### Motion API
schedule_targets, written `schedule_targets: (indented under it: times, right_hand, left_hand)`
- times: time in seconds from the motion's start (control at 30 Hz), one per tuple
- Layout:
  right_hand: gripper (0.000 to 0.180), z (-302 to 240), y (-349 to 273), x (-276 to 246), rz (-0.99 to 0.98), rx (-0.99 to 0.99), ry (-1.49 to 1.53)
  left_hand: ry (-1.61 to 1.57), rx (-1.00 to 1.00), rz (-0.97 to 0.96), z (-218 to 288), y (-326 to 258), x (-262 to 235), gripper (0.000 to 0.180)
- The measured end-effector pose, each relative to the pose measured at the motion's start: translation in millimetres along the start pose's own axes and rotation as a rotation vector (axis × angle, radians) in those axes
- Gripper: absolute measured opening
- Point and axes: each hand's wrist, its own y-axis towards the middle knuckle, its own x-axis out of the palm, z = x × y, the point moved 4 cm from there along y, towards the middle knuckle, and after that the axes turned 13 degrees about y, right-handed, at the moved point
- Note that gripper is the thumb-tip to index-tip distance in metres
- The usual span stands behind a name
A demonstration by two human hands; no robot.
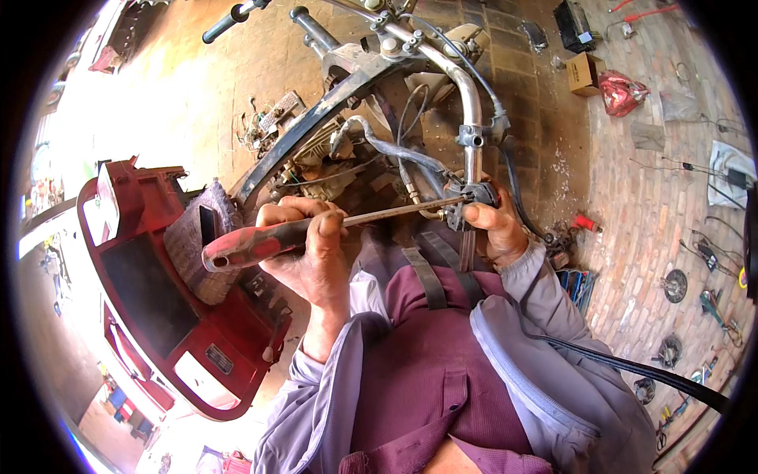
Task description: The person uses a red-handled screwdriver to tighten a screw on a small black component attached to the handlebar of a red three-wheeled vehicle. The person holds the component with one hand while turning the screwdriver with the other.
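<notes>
Screwdriver [316,229], red rubbery handle, slim steel shaft

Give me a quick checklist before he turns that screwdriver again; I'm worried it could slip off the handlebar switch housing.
1. Grip on the tool: left hand wraps the red-and-grey handle of the screwdriver: ok.
2. Tip seated: the shaft reaches the switch housing, but the tip itself is hidden: cannot tell.
3. Part steadied: right hand holds the housing on the chrome handlebar: ok.
4. Fingers off the tip's line: the right fingertips sit right beside the shaft's end: not ok.
5. Cables out of the way: grey cables run close behind the shaft: cannot tell.
</notes>
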Motion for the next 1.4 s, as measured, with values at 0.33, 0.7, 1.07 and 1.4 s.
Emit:
schedule_targets:
  times: [0.33,0.7,1.07,1.4]
  right_hand:
    - [0.046,1,0,2,0.02,-0.049,0.009]
    - [0.046,-2,-2,11,0.023,-0.035,0.003]
    - [0.04,-8,-2,17,-0.007,-0.05,-0.045]
    - [0.046,-9,-4,18,-0.029,-0.05,0.007]
  left_hand:
    - [-0.478,-0.15,-0.151,6,2,8,0.061]
    - [0.009,-0.058,0.048,-2,-2,-12,0.033]
    - [-0.274,-0.165,0.024,4,5,4,0.042]
    - [-0.194,-0.088,-0.141,-7,-4,-32,0.047]
